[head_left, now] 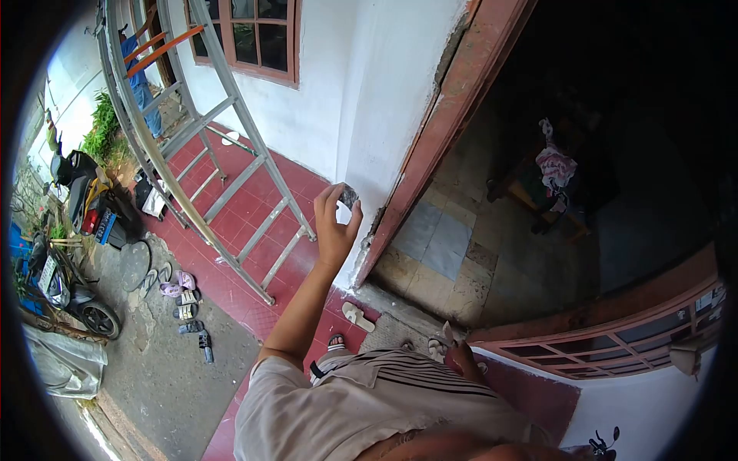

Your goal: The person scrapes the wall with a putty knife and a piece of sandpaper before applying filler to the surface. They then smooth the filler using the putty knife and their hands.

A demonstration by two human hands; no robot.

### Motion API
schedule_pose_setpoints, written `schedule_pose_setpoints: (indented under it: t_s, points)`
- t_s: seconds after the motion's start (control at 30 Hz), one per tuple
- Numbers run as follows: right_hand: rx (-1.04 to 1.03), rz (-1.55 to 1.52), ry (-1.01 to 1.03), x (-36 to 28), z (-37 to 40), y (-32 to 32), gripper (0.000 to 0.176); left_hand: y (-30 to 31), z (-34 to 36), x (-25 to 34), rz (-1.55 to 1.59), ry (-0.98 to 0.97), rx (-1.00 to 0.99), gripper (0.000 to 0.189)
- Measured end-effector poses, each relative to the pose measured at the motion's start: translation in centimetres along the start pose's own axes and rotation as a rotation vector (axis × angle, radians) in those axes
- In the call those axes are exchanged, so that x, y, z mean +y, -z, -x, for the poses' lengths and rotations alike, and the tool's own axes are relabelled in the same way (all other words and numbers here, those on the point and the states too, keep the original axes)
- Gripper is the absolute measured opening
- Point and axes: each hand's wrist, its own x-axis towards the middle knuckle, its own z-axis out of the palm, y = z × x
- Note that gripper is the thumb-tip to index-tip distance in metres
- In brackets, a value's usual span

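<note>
My left hand (336,230) is raised in front of the white wall corner (355,165) beside the door frame. Thumb and fingers curl around a dark grey, flat piece (350,197), with a white patch showing between them. Lower down, near my right hip, my right hand (464,359) is closed on a small tool with a pale, pointed flat blade (448,332); its handle is hidden in the fist. Close to my left hand, the wall edge along the reddish door frame (430,146) is rough and chipped.
An aluminium ladder (257,165) stands on the red tiles to the left. Behind it is a person in blue (142,92). Motorbikes (96,207) and several pairs of footwear (184,296) are on the left. A raised sill (400,307) crosses the dark doorway.
</note>
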Motion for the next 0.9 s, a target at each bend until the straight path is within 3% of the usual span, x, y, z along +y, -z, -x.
schedule_pose_setpoints:
  t_s: [0.13, 0.3, 0.4, 0.47, 0.57, 0.63, 0.73, 0.87, 0.9]
  points:
    - [0.025, -0.112, -0.068, -4.0, 0.4, 0.0, 0.035, 2.1, 5.6, -7.4, 0.191, 0.445, -0.055, 0.043]
    - [0.175, -0.166, -0.023, -10.9, 0.8, 0.2, 0.029, 6.8, 15.0, -17.9, 0.15, 0.836, -0.14, 0.039]
    - [0.183, -0.431, 0.131, -16.2, 1.6, 2.9, 0.023, 10.9, 21.8, -22.5, 0.062, 0.968, -0.119, 0.035]
    - [-0.043, -0.867, 0.11, -19.6, 2.0, 5.4, 0.017, 14.3, 26.1, -25.4, -0.116, 1.065, -0.133, 0.033]
    - [0.005, -1.039, 0.146, -26.6, 3.7, 10.8, 0.015, 20.6, 29.2, -24.5, -0.32, 1.076, -0.198, 0.037]
    - [0.101, -0.92, 0.317, -31.1, 5.0, 14.8, 0.016, 25.1, 31.5, -24.2, -0.545, 1.022, -0.215, 0.041]
    - [0.178, -0.982, 0.515, -36.2, 6.4, 19.5, 0.035, 33.1, 36.1, -24.3, -0.889, 0.914, -0.28, 0.044]
    - [0.213, -1.125, 0.62, -41.7, 8.1, 22.7, 0.049, 47.0, 40.0, -19.6, -1.011, 1.145, -0.456, 0.045]
    - [0.236, -1.173, 0.626, -43.2, 8.1, 23.2, 0.05, 49.5, 41.1, -18.9, -1.077, 1.135, -0.417, 0.046]
